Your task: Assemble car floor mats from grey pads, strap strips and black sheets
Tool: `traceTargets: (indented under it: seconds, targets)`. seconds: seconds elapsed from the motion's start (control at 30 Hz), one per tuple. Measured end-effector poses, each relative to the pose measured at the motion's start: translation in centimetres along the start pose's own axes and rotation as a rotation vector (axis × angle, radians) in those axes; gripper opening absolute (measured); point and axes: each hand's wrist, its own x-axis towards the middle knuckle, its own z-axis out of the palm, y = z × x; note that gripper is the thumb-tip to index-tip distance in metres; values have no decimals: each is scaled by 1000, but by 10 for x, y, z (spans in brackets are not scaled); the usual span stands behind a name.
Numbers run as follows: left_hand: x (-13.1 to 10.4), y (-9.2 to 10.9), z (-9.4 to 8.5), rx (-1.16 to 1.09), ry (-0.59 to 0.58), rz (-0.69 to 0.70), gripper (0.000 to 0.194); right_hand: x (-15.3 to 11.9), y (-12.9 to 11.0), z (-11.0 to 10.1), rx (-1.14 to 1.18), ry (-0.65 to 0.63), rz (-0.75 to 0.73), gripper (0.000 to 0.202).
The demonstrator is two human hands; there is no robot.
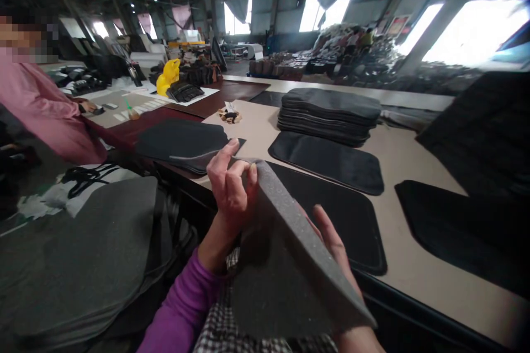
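Observation:
My left hand (232, 185) is closed on the upper corner of a grey felt-like sheet (281, 265), pinching it between thumb and fingers. The sheet hangs tilted in front of me, its long folded or thick edge sloping down to the right. Behind that edge, my right hand (333, 240) lies against the sheet with its visible fingers stretched out; part of it is hidden. Just beyond, a black rounded panel (343, 215) lies on the table, next to another black panel (327, 162). A pile of dark panels (186, 140) lies left of my left hand.
A tall stack of black panels (329, 116) stands on the beige table (430, 160). More dark pieces (459, 226) lie at right. Grey sheets (91, 242) are piled at lower left. A person in a pink top (45, 105) works at left, near a yellow object (168, 77).

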Motion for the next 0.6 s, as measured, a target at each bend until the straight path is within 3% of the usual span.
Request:
traceTargets:
  seconds: [0.1,0.2,0.27,0.37,0.47,0.53,0.6]
  targets:
    - [3,-2,2,22,-42,73,18,-9,-8,-4,118,45,51,142]
    - [6,5,10,74,-73,168,19,-22,-16,4,171,100,112,139]
    - [7,13,15,97,-76,207,18,-24,-17,9,124,212,142,133]
    - [11,24,17,50,-85,189,14,-10,-9,5,11,444,204,98]
    - [17,19,11,-24,-135,148,8,12,-1,-19,62,542,405,52]
    - [21,3,6,-63,-217,104,6,26,-4,-39,168,566,503,46]
    - [21,-19,1,-121,-323,-3,18,38,-14,-58,256,590,494,45]
